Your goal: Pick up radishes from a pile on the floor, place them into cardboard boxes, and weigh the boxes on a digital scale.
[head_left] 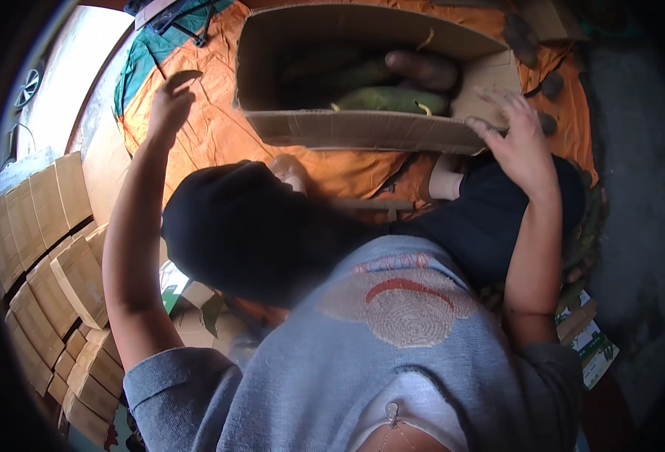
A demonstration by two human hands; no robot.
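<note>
Nearest is the person's blue-grey knitted short-sleeved shirt (295, 377), with legs in loose black trousers (234, 233) spread beyond it. Both bare arms reach away from the body, one on each side of the legs.

The left arm stretches up almost straight, and the left hand (171, 113) is raised out to the left of the box, well apart from it. Its fingers are bent forward, with a dark, narrow shape at their tips; I cannot tell whether that is a finger in shadow or something held.

The right arm is bent at the elbow. The right hand (519, 135) is at the box's near right corner, fingers loosely spread and thumb held apart, gripping nothing visible; whether it touches the rim is unclear.

Between the hands, just past the knees, lies the open, rectangular brown cardboard box (370, 133), with short yellow rope loops in its long walls. Inside are a long, smooth green gourd (392, 99) near the close wall and, behind it, a rounded brownish gourd (423, 69); others lie in shadow to the left. Under and around the box spreads a creased orange tarp (204, 109).
</note>
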